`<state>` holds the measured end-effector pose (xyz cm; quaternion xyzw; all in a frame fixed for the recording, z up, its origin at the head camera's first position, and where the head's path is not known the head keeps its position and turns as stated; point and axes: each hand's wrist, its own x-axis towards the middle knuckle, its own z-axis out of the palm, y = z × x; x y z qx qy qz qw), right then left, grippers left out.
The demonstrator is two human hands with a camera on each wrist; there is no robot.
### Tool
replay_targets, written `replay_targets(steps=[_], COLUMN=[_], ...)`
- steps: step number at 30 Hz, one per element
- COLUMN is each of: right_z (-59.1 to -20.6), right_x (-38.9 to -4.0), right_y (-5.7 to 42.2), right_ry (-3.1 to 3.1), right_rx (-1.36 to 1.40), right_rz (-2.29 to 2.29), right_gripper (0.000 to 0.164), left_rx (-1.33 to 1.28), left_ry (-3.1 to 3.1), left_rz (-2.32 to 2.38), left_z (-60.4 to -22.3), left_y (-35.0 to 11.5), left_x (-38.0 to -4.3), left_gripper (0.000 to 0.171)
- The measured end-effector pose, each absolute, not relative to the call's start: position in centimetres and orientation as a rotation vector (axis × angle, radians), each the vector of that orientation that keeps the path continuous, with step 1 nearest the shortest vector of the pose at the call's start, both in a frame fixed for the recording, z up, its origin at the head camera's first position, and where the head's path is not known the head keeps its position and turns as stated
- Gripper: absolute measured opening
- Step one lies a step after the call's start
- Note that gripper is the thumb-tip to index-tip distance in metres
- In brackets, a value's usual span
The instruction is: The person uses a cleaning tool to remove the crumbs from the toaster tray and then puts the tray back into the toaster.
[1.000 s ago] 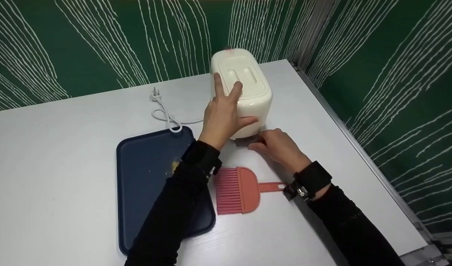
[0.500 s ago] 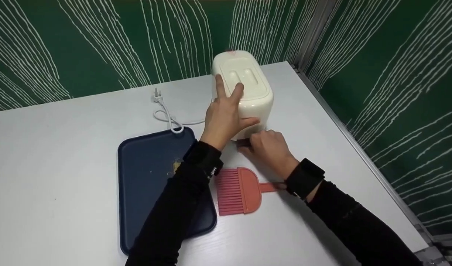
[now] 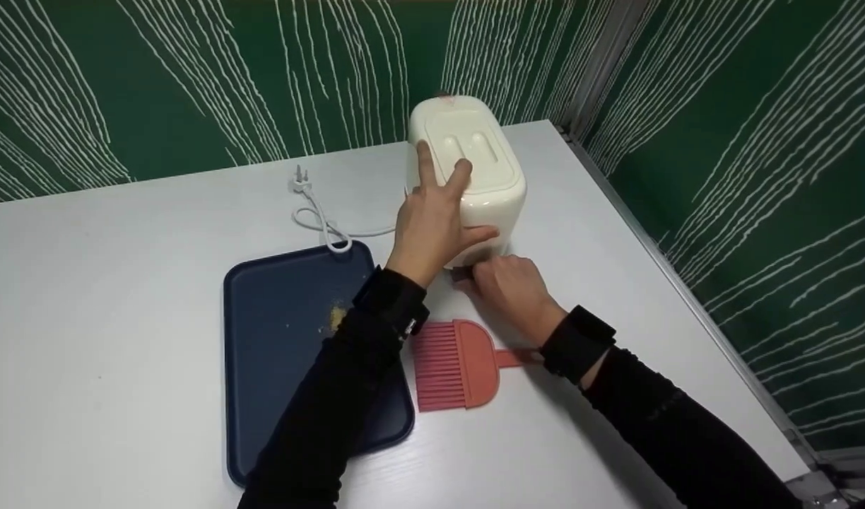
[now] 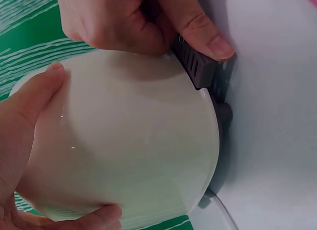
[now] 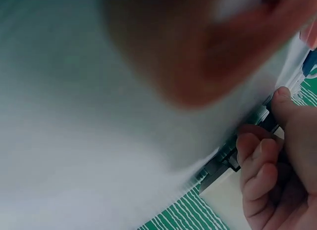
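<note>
A glossy cream toaster (image 3: 496, 212) stands on the table, two oblong recesses in its top. My left hand (image 3: 432, 219) rests on it with spread fingers, the thumb against the near end and two fingertips along the top's left edge. Low at that near end, my right hand (image 3: 514, 290) pinches a dark grey, slotted crumb tray (image 4: 200, 69) between thumb and curled fingers. In the left wrist view its slotted end sticks out just past the toaster's lower rim. The rest of the crumb tray is hidden by the toaster and fingers.
A navy serving tray (image 3: 270, 396) with yellowish crumbs (image 3: 337, 316) lies at left, partly under my left sleeve. Beside it is a coral brush (image 3: 478, 367), its handle reaching under my right wrist. The white cord and plug (image 3: 300, 185) lie behind the tray. Green walls (image 3: 192, 85) border the table.
My right hand has moved left and a little nearer me along the toaster's base, and less of the crumb tray shows. The left hand keeps its place on the toaster.
</note>
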<state>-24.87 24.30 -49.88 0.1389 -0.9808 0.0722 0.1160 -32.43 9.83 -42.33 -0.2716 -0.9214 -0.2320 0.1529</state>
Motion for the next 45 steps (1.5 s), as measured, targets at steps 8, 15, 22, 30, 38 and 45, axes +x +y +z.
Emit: replay_targets(steps=[8, 15, 22, 30, 38, 45], right_z=[-50.2, -49.7, -49.1, -49.2, -48.6, -48.7], right_x=[-24.7, -24.3, -24.6, -24.9, -24.5, -24.4], right_y=[24.5, 24.8, 25.3, 24.6, 26.5, 28.6], right_ry=[-2.859, -2.865, -2.896, -2.936, -3.081, -3.073], right_rx=[0.454, 0.459, 0.379, 0.314, 0.194, -0.378], right_rz=[0.121, 0.196, 0.252, 0.307, 0.643, 1.634], right_gripper=[0.026, 0.019, 0.019, 0.029, 0.021, 0.038], left_rx=[-0.778, -0.77, -0.769, -0.785, -0.796, -0.775], left_ry=[-2.652, -2.668, -2.679, -2.683, -2.705, -2.759], left_rz=[-0.692, -0.684, -0.673, -0.667, -0.641, -0.666], left_z=[-42.8, -42.3, -41.7, -41.7, -41.4, -41.1], left_y=[9.6, 9.8, 10.4, 10.3, 10.4, 10.5], left_x=[-32.6, -32.7, -32.7, -32.6, -32.7, -32.2], left_gripper=[0.098, 0.096, 0.095, 0.096, 0.098, 0.102])
